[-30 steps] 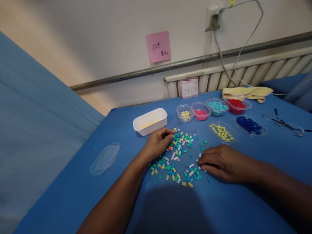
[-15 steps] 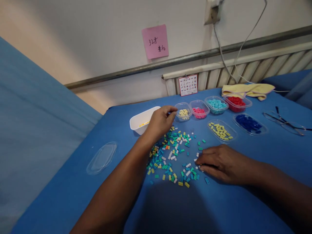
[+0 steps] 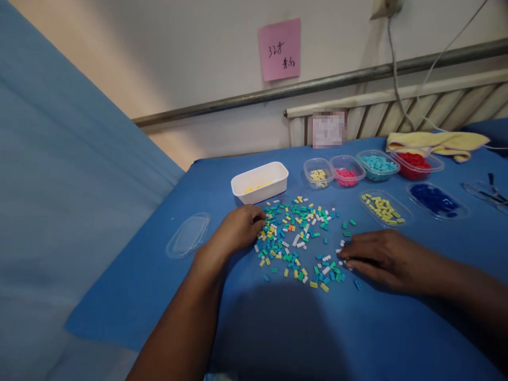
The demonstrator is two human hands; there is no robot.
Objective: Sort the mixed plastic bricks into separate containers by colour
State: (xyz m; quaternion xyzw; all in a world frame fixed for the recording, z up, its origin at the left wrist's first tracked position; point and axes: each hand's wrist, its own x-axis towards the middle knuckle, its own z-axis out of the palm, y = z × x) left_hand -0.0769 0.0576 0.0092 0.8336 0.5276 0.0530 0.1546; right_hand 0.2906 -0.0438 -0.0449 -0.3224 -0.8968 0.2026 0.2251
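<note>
A loose pile of small coloured blocks (image 3: pixel 296 238), teal, white, yellow and blue, lies spread on the blue table (image 3: pixel 278 328). My left hand (image 3: pixel 238 230) rests at the pile's left edge with its fingers curled down onto the pieces; whether a piece is between the fingertips is hidden. My right hand (image 3: pixel 377 256) lies flat, palm down, at the pile's right edge, its fingertips touching a few white pieces. A white tray (image 3: pixel 260 181) with some yellow pieces stands just beyond my left hand.
Behind the pile stand clear tubs of pale yellow (image 3: pixel 318 173), pink (image 3: pixel 347 172), cyan (image 3: pixel 377 164) and red (image 3: pixel 416 163) pieces. Flat lids hold yellow-green (image 3: pixel 383 208) and dark blue (image 3: pixel 436 200) pieces. A clear lid (image 3: pixel 188 234) lies left; a yellow cloth (image 3: pixel 436 142) and glasses (image 3: pixel 486 193) lie right.
My left hand reached out to the pale yellow tub, then drew back to the left edge of the pile. My right hand stayed put. The view shifted left.
</note>
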